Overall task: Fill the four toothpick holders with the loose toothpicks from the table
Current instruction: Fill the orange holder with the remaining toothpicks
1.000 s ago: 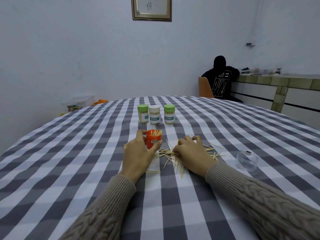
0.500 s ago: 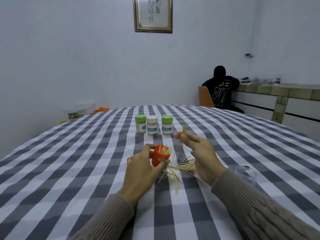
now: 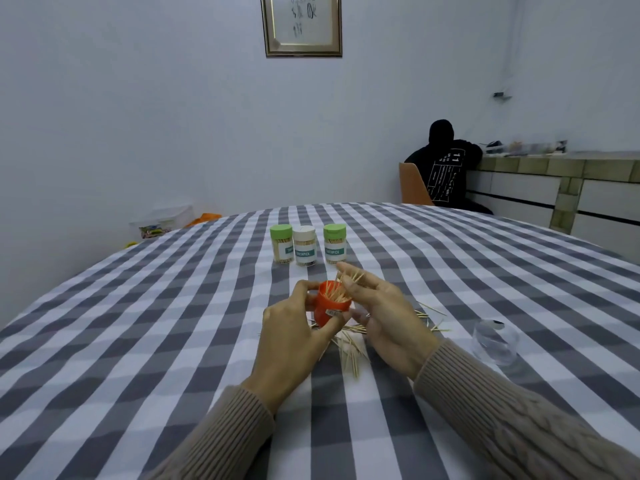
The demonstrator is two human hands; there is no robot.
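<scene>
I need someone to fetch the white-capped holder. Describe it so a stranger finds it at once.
On the round table's grey-and-white checked cloth, three capped clear toothpick holders stand in a row beyond the hands. Take the middle holder: it alone has a white cap, and both neighbours have green caps.

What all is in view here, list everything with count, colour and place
capped holders: three, two green-lidded, one white-lidded, row mid-table
orange holder: one, orange, open, tilted, in left hand
loose toothpicks: many, pale wood, on cloth under the hands
clear lid: one, transparent, right on table
tablecloth: one, grey-white check
framed picture: one, on wall
seated person: one, dark top, far right
left hand: grips orange holder
right hand: pinches toothpicks at its mouth
</scene>
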